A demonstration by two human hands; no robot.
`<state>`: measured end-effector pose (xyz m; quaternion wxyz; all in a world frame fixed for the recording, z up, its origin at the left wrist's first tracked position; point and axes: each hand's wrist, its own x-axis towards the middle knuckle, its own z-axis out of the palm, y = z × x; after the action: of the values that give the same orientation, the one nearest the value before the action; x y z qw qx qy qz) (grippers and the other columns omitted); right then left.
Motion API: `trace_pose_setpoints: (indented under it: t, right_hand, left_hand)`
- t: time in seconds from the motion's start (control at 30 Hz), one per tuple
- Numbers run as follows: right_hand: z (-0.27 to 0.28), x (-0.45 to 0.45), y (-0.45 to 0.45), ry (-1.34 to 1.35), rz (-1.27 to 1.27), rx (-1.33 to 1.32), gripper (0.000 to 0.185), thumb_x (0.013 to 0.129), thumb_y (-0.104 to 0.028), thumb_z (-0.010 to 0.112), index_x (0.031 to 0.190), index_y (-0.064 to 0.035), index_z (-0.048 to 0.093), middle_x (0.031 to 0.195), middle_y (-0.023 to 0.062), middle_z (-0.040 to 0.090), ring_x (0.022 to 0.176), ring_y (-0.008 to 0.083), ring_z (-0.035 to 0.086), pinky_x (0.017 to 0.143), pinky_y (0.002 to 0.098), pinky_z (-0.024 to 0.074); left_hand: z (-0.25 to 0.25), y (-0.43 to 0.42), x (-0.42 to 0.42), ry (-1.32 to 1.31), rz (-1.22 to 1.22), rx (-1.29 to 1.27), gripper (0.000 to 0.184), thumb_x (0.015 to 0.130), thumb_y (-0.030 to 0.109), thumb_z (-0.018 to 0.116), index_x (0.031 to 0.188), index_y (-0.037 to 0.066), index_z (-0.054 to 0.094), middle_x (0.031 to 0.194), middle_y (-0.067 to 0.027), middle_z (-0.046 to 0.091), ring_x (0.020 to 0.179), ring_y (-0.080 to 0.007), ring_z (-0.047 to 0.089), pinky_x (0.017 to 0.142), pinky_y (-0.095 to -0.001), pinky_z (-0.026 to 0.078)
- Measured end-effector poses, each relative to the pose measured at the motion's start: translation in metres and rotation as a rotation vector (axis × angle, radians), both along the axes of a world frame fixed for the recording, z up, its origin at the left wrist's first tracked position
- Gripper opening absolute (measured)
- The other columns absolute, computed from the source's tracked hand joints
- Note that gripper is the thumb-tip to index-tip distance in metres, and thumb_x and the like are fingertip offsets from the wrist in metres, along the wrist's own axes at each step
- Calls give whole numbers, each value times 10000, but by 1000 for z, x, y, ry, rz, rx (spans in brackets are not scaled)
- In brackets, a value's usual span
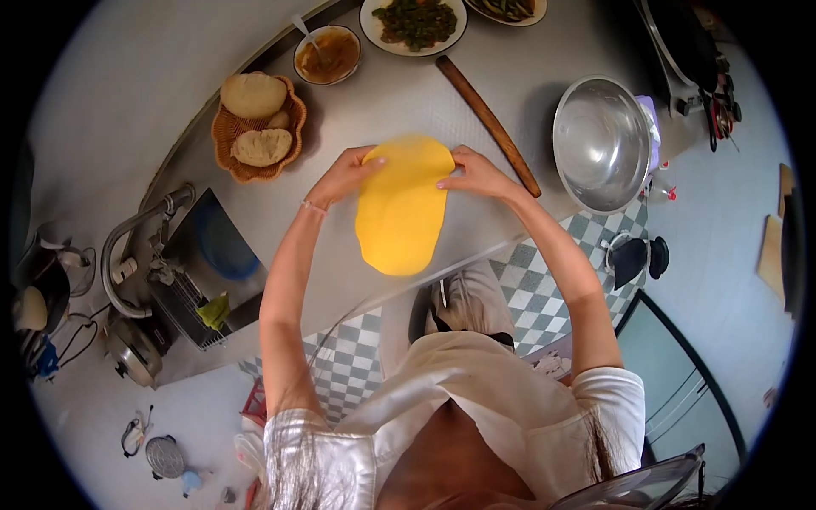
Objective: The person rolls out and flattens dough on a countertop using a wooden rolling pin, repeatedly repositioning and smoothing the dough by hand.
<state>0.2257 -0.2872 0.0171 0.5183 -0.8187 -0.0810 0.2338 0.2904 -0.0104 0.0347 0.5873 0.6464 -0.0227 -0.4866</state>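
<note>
A flat yellow sheet of dough [401, 212], longer than it is wide, hangs or lies over the counter near its front edge; its far end is slightly blurred. My left hand [348, 172] grips the sheet's upper left edge, thumb on top and the other fingers partly hidden beneath. On the opposite side my right hand [476, 172] pinches the upper right edge between thumb and fingers. Whether the sheet's lower part touches the counter is hard to tell. A wooden rolling pin [489, 126] rests diagonally beyond my right hand.
Steel counter [365, 102] holds a basket [223, 136] of bread, a bowl of sauce [328, 56] with a spoon, and plates of food [418, 21] at the back. A large metal bowl [600, 144] stands right. A sink [212, 246] and faucet [119, 246] are at left.
</note>
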Motion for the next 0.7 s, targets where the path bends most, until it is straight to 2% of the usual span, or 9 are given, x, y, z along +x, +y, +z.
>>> trace_pose_setpoints:
  t: [0.03, 0.13, 0.23, 0.3, 0.33, 0.43, 0.53, 0.63, 0.7]
  right_hand:
    - [-2, -3, -2, -91, 38, -74, 309, 843, -242, 625, 1075, -38, 637, 905, 225, 657, 829, 316, 655, 757, 377, 493]
    - [0, -15, 10, 113, -134, 43, 293, 865, -230, 600, 1085, -38, 624, 868, 211, 656, 812, 330, 653, 731, 394, 488]
    - [19, -29, 29, 127, -132, -335, 286, 876, -209, 585, 1107, -42, 611, 855, 223, 648, 807, 333, 649, 728, 393, 489]
    - [49, -31, 34, 169, -101, -338, 263, 903, -184, 595, 1109, -22, 593, 883, 136, 667, 813, 205, 641, 739, 316, 486]
    - [58, -32, 34, 191, -86, -342, 252, 917, -172, 600, 1111, -12, 584, 897, 93, 676, 816, 141, 638, 745, 278, 484]
    - [0, -44, 39, 286, -607, 428, 290, 921, -172, 615, 1134, 21, 583, 938, 60, 677, 843, 92, 622, 757, 239, 484]
    - [-22, -48, 44, 224, -713, 261, 339, 915, -186, 635, 1148, 54, 577, 952, 31, 666, 848, 82, 611, 764, 224, 483]
    - [-44, -68, 49, 254, -815, 150, 300, 879, -177, 671, 1086, 33, 619, 969, 59, 677, 855, 90, 624, 779, 225, 485]
    - [-35, -75, 53, 333, -744, -27, 283, 854, -182, 691, 1049, 17, 639, 977, 86, 681, 846, 108, 636, 778, 237, 491]
  left_hand:
    - [-3, -1, 2, 22, 19, 0, 359, 960, 219, 560, 1247, 5, 577, 1065, -12, 652, 951, -76, 580, 848, -244, 470]
    - [-11, -1, 5, 60, 49, -2, 364, 958, 217, 566, 1250, 0, 574, 1073, -12, 650, 956, -80, 582, 863, -246, 465]
    - [-8, 3, 6, 15, -32, -20, 365, 952, 210, 578, 1247, -5, 576, 1073, -17, 650, 953, -83, 582, 862, -250, 465]
    - [-4, 12, 8, -32, -164, -48, 361, 947, 205, 587, 1237, -10, 581, 1064, -21, 651, 955, -85, 582, 858, -253, 467]
    - [-6, 11, 12, 2, -116, -59, 359, 944, 202, 591, 1233, -10, 581, 1064, -21, 650, 957, -86, 581, 858, -254, 467]
    - [-25, 1, 19, 56, 17, -59, 354, 936, 192, 601, 1223, -13, 576, 1072, -26, 644, 963, -94, 583, 862, -259, 468]
    - [-30, -17, 19, 4, 112, 7, 367, 931, 179, 604, 1229, -27, 546, 1101, -47, 634, 977, -118, 593, 876, -264, 469]
    - [-22, -20, 6, -50, 178, 54, 409, 923, 156, 609, 1258, -46, 492, 1118, -82, 627, 996, -148, 599, 891, -268, 469]
    - [-33, -18, -6, -163, 280, 35, 432, 914, 132, 617, 1271, -55, 462, 1113, -103, 627, 1011, -165, 599, 896, -270, 471]
